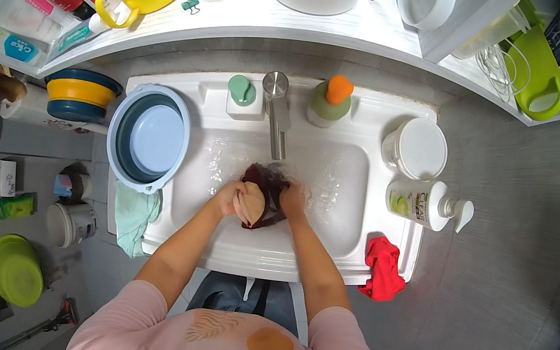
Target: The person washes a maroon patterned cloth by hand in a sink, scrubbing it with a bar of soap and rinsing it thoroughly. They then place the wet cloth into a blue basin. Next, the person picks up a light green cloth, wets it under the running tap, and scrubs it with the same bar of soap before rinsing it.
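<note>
Under the faucet (278,124), a wet dark red cloth (266,180) is down in the white sink (336,234). A beige rounded piece (251,205), smooth and soft-looking, lies against the cloth; I cannot tell whether it is part of it. My left hand (231,200) is closed on the beige piece, fingers curled over its edge. On the other side, my right hand (293,199) grips the right edge of the dark red cloth, with some fingers hidden by it. Water splashes around both hands.
A blue basin (155,138) sits on the sink's left rim above a mint cloth (134,218). Along the right rim are a white tub (423,149), a pump bottle (420,203) and a red cloth (383,269). A laden white shelf (245,19) overhangs the back.
</note>
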The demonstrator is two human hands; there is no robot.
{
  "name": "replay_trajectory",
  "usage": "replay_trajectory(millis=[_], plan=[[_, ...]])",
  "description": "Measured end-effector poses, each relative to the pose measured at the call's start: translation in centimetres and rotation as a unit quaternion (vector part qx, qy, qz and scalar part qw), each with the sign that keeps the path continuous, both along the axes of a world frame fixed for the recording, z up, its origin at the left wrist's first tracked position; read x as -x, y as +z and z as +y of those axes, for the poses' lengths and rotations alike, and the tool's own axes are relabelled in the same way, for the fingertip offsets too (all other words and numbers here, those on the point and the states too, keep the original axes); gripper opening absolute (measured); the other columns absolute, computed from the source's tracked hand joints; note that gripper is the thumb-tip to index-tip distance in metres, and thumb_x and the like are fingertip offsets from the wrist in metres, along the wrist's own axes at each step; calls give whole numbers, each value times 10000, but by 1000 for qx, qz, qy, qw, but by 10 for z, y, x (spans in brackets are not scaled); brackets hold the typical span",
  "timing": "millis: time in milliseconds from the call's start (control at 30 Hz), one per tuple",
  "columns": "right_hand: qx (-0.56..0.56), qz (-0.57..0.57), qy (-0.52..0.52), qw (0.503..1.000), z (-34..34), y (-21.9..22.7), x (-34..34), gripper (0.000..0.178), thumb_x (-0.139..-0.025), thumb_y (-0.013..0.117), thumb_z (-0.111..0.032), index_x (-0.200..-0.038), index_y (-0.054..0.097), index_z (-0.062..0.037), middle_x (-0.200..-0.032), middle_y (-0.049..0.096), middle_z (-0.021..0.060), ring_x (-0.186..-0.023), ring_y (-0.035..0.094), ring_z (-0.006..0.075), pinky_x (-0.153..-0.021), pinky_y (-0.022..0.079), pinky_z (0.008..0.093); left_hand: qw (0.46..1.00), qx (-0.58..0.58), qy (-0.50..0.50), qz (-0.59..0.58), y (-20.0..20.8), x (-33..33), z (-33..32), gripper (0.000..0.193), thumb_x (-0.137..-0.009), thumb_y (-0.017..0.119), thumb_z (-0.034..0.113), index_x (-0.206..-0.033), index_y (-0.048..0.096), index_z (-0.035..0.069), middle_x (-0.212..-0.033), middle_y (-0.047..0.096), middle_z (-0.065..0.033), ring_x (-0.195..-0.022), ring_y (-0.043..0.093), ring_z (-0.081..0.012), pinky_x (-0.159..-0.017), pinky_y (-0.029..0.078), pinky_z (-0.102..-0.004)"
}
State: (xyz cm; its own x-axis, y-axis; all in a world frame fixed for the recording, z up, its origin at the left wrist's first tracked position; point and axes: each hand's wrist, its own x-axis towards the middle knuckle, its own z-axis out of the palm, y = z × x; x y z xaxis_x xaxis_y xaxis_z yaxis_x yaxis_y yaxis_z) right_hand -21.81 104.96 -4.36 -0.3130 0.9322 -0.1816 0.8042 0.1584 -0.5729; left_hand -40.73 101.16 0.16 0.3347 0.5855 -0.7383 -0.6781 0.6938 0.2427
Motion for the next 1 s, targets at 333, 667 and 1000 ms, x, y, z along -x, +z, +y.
replay_trajectory(millis=[333, 667, 1000], plan=[[-148, 132, 144, 969, -41, 143, 67, 424, -670, 652, -237, -1072, 555, -140, -800, 489, 88, -747, 548, 295, -639, 457, 402, 977, -58, 155, -134, 48, -10, 7, 287, -865, 498, 371, -965, 597, 122, -918, 628, -69, -857, 586, -258, -752, 486, -425], [61, -10, -7, 998, 26, 79, 23, 415, -748, 609, -185, -1143, 509, -107, -1092, 506, 143, -998, 512, 354, -803, 458, 434, 986, -7, 127, -109, -10, -20, -6, 401, -897, 434, 308, -1175, 504, 28, -1141, 568, -103, -1011, 547, -256, -936, 408, -367], [60, 148, -52, 986, 17, 19, 16, 247, -796, 522, -192, -997, 605, -74, -961, 583, 181, -946, 522, 355, -837, 429, 418, 987, 25, 155, -32, 42, -23, 2, 461, -867, 459, 469, -1092, 552, 78, -1018, 615, -106, -938, 578, -273, -850, 458, -419]])
